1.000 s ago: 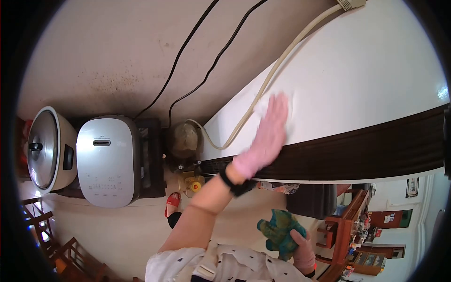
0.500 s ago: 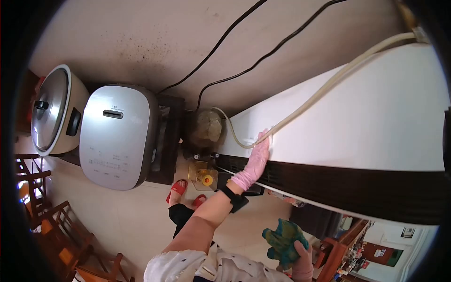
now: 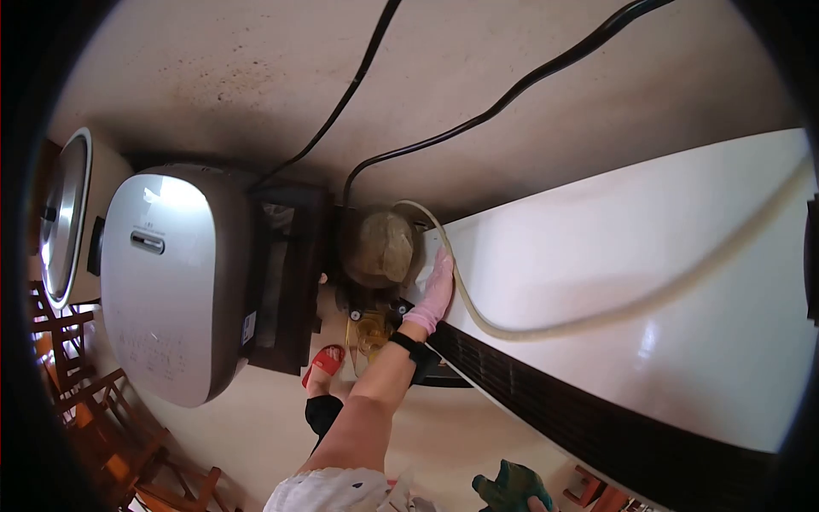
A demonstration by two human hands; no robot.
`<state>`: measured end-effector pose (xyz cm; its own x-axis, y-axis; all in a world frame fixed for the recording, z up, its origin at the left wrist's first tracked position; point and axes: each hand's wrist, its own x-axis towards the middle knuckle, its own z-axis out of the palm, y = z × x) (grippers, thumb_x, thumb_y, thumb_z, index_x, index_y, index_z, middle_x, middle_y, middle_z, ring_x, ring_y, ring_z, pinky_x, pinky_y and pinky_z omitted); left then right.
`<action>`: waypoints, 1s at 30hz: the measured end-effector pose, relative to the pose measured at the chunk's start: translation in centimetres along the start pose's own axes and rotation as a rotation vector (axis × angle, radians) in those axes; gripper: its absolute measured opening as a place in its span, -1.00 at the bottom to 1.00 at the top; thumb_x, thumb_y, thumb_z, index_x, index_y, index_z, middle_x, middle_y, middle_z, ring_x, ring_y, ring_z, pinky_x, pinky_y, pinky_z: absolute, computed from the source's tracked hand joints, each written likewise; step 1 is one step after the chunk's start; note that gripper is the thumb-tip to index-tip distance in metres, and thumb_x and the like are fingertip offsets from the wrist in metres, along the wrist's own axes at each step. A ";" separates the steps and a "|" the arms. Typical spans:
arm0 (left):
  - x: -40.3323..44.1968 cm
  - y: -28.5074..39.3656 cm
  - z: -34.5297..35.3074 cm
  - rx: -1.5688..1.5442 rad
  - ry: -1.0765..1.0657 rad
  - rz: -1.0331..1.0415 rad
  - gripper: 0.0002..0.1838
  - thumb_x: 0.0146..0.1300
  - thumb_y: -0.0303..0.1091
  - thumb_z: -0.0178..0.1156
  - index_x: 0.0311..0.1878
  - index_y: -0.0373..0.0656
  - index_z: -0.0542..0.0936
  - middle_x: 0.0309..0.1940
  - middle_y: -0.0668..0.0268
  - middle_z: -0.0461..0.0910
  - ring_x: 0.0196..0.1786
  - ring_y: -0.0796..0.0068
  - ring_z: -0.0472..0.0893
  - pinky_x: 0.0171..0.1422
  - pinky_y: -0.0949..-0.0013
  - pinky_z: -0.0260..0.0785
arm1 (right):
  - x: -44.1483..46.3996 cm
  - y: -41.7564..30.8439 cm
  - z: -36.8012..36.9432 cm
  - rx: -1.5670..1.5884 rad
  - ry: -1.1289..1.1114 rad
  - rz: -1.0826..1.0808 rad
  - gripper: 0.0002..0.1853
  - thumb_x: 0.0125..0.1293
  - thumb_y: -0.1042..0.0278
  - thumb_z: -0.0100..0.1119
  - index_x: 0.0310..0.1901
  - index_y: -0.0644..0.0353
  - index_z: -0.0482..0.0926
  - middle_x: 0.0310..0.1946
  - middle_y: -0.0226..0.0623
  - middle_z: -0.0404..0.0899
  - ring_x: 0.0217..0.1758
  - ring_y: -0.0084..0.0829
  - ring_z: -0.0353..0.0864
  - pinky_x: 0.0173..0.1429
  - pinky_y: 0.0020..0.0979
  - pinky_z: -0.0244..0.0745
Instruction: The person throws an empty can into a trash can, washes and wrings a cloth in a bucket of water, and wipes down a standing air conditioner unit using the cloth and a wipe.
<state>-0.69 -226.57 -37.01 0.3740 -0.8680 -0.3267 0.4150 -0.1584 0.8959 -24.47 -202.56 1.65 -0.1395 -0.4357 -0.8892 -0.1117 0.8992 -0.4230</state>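
Observation:
My left hand [image 3: 432,293], in a pink rubber glove with a dark band at the wrist, lies along the end of a long white appliance [image 3: 597,247]. Its fingers are stretched out, and nothing shows in its grip. A beige hose [image 3: 512,331] loops across the white panel, right beside the fingers. At the bottom edge, my right hand [image 3: 536,503] grips a crumpled blue-green cloth [image 3: 509,485]; only a bit of that hand shows.
A silver rice cooker [image 3: 162,299] and a lidded pot [image 3: 72,222] stand on the left. A brown rounded container [image 3: 380,247] sits beyond my left hand. Black cables [image 3: 503,102] cross the wall. Wooden chairs [image 3: 111,427] stand lower left; a red slipper [image 3: 326,363] shows on the floor.
My left hand has shifted left and slightly down along the appliance to its end, away from the hose. The hose sags lower across the panel. The cloth has dropped toward the bottom edge as the view shifted.

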 end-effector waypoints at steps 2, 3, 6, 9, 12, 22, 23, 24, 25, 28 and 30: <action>2.2 -0.9 -1.1 0.014 -0.014 -0.019 -0.29 0.45 0.09 -0.42 0.42 -0.30 0.10 0.45 0.03 0.04 0.53 0.23 -0.05 0.54 0.38 -0.25 | 0.7 -0.4 0.5 -0.026 0.004 0.003 -0.56 0.32 0.25 0.16 0.17 0.25 0.43 0.05 -0.21 0.51 0.05 -0.29 0.53 0.06 -0.28 0.49; 2.8 -1.4 -1.7 0.025 -0.027 -0.040 -0.27 0.45 0.13 -0.43 0.43 -0.31 0.10 0.45 0.03 0.05 0.52 0.22 -0.03 0.54 0.39 -0.25 | 0.7 -0.6 0.7 -0.040 0.008 0.011 -0.56 0.32 0.25 0.16 0.17 0.25 0.43 0.05 -0.21 0.51 0.05 -0.29 0.53 0.06 -0.29 0.49; 2.6 -3.0 -2.5 -0.119 0.033 -0.521 -0.25 0.46 0.16 -0.43 0.39 -0.34 0.17 0.37 0.06 0.22 0.45 0.29 0.14 0.49 0.39 -0.12 | 1.3 -1.3 1.7 -0.067 0.022 0.023 -0.57 0.33 0.26 0.14 0.17 0.25 0.43 0.07 -0.20 0.49 0.06 -0.29 0.52 0.07 -0.30 0.48; 3.0 -3.1 -1.4 -0.137 0.066 -0.370 -0.15 0.39 0.29 -0.41 0.41 -0.33 0.14 0.39 0.11 0.18 0.43 0.32 0.15 0.49 0.41 -0.13 | 1.8 -2.0 2.3 -0.100 0.016 0.012 -0.58 0.33 0.26 0.13 0.18 0.24 0.44 0.08 -0.19 0.48 0.06 -0.28 0.52 0.07 -0.31 0.48; 4.6 -3.3 -1.4 -0.276 0.007 -0.167 -0.02 0.30 0.44 -0.43 0.43 -0.33 0.08 0.41 0.15 0.13 0.43 0.35 0.13 0.49 0.43 -0.18 | 2.3 -2.4 3.2 -0.129 0.024 0.001 -0.58 0.34 0.26 0.12 0.18 0.23 0.44 0.09 -0.18 0.47 0.07 -0.28 0.51 0.07 -0.32 0.48; -0.6 2.5 -1.0 -0.248 -0.197 -0.060 -0.03 0.26 0.47 -0.61 0.50 -0.12 -0.07 0.49 0.31 -0.05 0.50 0.40 -0.06 0.54 0.38 -0.28 | -0.7 -2.0 3.1 -0.631 0.069 -0.233 -0.60 0.37 0.26 0.07 0.19 0.21 0.44 0.14 -0.15 0.44 0.09 -0.27 0.50 0.08 -0.35 0.47; -1.2 4.2 -0.9 -0.184 -0.216 -0.015 0.00 0.23 0.51 -0.61 0.51 -0.09 -0.11 0.49 0.35 -0.04 0.48 0.44 -0.01 0.53 0.37 -0.24 | -0.6 -2.7 3.7 -0.028 0.047 0.096 -0.57 0.37 0.21 0.08 0.18 0.28 0.43 0.06 -0.19 0.51 0.01 -0.36 0.55 0.02 -0.37 0.50; -0.7 5.4 -0.8 -0.197 -0.294 0.193 -0.08 0.30 0.40 -0.65 0.49 -0.13 -0.05 0.50 0.25 -0.10 0.52 0.35 -0.16 0.54 0.34 -0.38 | -0.5 -2.7 4.0 -0.024 0.048 0.095 -0.57 0.37 0.21 0.08 0.18 0.28 0.43 0.06 -0.19 0.51 0.01 -0.36 0.55 0.02 -0.37 0.50; 0.1 6.2 -0.7 -0.213 -0.372 0.403 -0.15 0.38 0.29 -0.69 0.48 -0.17 0.01 0.52 0.15 -0.17 0.56 0.26 -0.31 0.55 0.31 -0.52 | -0.2 -2.7 4.2 -0.066 0.062 0.025 -0.56 0.37 0.22 0.09 0.17 0.32 0.43 0.00 -0.23 0.54 -0.05 -0.43 0.56 -0.03 -0.41 0.51; 3.3 7.8 -0.5 -0.160 -0.235 0.248 -0.14 0.37 0.32 -0.67 0.47 -0.18 0.03 0.52 0.15 -0.15 0.56 0.24 -0.27 0.55 0.35 -0.47 | 0.1 -3.6 5.7 -0.123 0.073 -0.039 -0.54 0.37 0.21 0.09 0.17 0.36 0.42 -0.05 -0.28 0.57 -0.11 -0.49 0.58 -0.07 -0.45 0.51; 4.8 2.7 -0.3 -0.312 -0.194 0.107 -0.15 0.39 0.30 -0.63 0.46 -0.20 0.08 0.51 0.13 -0.11 0.55 0.24 -0.21 0.55 0.40 -0.42 | -0.8 -3.5 6.1 -0.142 0.072 -0.013 -0.54 0.37 0.20 0.09 0.17 0.36 0.41 -0.03 -0.28 0.56 -0.11 -0.49 0.58 -0.07 -0.45 0.51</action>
<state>2.44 -231.02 -36.26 0.2775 -0.9494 -0.1468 0.6261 0.0628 0.7772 -18.00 -205.09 2.82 -0.2069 -0.4540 -0.8667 -0.2517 0.8807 -0.4013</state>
